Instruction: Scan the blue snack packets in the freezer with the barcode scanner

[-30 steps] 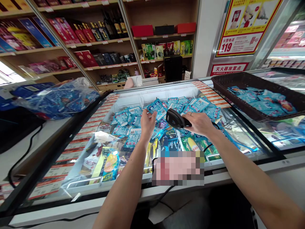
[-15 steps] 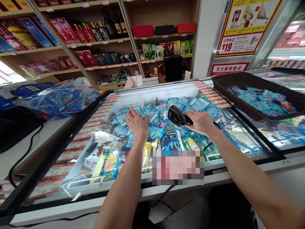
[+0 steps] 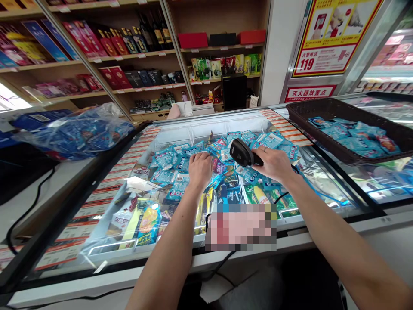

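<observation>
My right hand is closed around the handle of a black barcode scanner, whose head points left above a spread of small blue packets. The scanner's cable runs off below that hand. Over the packets, to the left of the scanner, my left hand lies palm down with its fingers reaching forward and slightly bent. Its fingertips are at the packets; whether they grip one is hidden. The packets lie scattered on the glass top of a chest freezer, with other packaged goods visible beneath the glass.
At the right, a dark brown basket holds more blue packets. A clear plastic bag of blue packs stands at the left. Beyond the freezer are stocked shelves and a black box-shaped object. A pixelated patch covers the freezer's front edge.
My left hand has moved right, toward the scanner, and its fingers have lowered and drawn closer together. The scanner in my right hand has tilted and shifted very slightly right.
</observation>
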`<state>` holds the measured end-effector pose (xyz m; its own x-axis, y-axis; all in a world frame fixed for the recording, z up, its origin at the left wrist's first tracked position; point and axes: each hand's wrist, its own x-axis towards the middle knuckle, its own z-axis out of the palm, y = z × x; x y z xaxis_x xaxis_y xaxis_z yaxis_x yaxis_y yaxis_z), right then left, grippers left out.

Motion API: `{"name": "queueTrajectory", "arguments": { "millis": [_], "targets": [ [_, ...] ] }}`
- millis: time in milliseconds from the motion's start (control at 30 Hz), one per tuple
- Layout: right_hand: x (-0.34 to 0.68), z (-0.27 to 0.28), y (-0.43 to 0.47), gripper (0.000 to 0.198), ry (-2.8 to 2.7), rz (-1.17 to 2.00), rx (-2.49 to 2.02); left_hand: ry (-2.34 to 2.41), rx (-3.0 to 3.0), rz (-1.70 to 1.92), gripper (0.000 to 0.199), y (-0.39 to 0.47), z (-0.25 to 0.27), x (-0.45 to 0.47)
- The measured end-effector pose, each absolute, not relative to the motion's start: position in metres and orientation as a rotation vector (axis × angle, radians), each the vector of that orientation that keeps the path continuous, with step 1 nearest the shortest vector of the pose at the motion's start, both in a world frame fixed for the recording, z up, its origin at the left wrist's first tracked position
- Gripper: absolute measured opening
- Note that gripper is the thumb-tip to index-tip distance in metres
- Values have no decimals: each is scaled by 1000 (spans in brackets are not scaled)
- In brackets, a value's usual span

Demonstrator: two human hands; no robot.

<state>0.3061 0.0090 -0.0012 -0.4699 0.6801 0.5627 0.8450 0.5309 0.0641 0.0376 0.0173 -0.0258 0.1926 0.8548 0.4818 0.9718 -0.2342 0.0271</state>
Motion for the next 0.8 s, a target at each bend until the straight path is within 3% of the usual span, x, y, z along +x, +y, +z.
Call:
{"name": "queueTrajectory", "arguments": {
  "millis": [800],
  "targets": [
    [308, 2, 9, 29, -2286, -431, -1236, -1831, -2427, -604, 42, 61, -12, 64]
  ]
}}
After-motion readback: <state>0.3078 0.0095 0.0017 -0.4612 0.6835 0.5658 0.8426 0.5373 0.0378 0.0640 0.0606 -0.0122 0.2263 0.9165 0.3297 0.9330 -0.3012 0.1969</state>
